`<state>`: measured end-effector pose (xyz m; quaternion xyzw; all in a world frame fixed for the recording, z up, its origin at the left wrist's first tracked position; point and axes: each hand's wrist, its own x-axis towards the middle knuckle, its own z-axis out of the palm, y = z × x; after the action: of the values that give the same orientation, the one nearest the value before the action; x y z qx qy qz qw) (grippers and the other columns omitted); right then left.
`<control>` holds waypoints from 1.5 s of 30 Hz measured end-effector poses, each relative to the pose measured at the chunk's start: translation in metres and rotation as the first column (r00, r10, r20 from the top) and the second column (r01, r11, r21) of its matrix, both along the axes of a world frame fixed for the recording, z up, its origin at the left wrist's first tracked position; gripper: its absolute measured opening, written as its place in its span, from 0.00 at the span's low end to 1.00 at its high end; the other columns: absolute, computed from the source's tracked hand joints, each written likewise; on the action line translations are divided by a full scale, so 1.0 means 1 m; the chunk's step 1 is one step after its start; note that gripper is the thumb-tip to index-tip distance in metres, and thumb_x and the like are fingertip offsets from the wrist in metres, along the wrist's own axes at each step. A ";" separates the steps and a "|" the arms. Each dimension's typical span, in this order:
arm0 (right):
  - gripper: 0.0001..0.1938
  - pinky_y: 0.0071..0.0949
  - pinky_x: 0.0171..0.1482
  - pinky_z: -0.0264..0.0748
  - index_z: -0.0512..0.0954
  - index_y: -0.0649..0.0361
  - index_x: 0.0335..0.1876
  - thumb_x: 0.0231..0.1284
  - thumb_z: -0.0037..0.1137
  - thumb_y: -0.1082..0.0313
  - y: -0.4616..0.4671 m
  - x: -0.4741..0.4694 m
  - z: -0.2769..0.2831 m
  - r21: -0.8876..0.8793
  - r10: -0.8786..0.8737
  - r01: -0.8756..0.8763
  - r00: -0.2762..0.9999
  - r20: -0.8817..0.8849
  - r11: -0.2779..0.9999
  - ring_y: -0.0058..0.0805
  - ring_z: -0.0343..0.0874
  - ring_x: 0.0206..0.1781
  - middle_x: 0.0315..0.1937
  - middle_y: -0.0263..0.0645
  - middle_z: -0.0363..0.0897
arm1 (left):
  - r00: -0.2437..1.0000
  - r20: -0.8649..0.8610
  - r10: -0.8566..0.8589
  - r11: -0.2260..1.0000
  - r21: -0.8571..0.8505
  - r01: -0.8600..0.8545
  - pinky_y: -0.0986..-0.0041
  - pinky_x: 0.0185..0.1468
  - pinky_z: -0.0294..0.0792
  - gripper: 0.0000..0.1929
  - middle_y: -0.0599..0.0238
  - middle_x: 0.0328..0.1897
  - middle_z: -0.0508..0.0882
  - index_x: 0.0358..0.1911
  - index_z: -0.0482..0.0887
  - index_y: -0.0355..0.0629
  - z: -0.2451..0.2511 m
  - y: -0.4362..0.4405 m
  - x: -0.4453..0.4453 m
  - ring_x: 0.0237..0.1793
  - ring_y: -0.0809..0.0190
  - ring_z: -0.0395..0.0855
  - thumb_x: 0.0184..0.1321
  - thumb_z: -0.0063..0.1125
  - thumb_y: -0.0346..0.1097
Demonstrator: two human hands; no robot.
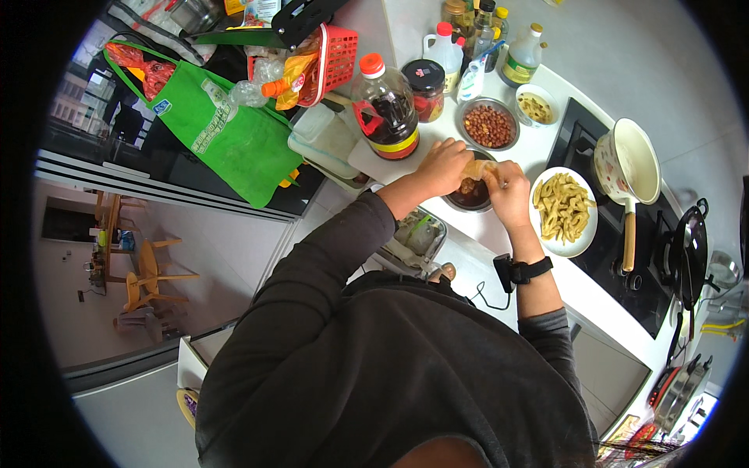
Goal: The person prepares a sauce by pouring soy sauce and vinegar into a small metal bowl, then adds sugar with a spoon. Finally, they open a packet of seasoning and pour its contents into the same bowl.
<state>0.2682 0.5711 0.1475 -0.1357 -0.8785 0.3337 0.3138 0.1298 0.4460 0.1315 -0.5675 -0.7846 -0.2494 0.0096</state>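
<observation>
My left hand [446, 168] and my right hand [508, 193] pinch a crumpled translucent plastic bag [478, 168] between them. A clump of brown, crumbly food [467, 186] shows at the bag's lower side; whether it is inside the bag or below it, I cannot tell. Directly underneath stands a metal bowl [475, 209] with dark brown liquid in it, partly hidden by both hands. Close to my right hand is a white plate [550, 250] heaped with yellowish strips of food [563, 207]. A black band with a small device [515, 272] sits on my right wrist.
Behind the hands are a bowl of peanuts [490, 125], a small white bowl [544, 123], a large bottle of dark liquid [387, 111] and a lidded jar [425, 93]. A saucepan [611, 167] rests on the black cooktop [614, 240]. A green bag [234, 140] lies left.
</observation>
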 end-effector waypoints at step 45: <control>0.14 0.30 0.33 0.76 0.77 0.62 0.48 0.57 0.58 0.69 -0.158 0.016 -0.089 -0.548 0.199 0.096 0.869 0.453 0.831 0.31 0.82 0.26 0.23 0.43 0.81 | 0.859 0.380 0.343 0.830 -0.551 -0.088 0.58 0.51 0.71 0.21 0.46 0.50 0.79 0.46 0.79 0.36 -0.081 -0.184 -0.018 0.50 0.45 0.80 0.53 0.65 0.43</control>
<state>0.2840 0.4136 0.0583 -0.2766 -0.7973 0.5363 0.0172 0.1113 0.2623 0.0501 -0.3773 -0.8619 -0.1555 -0.3012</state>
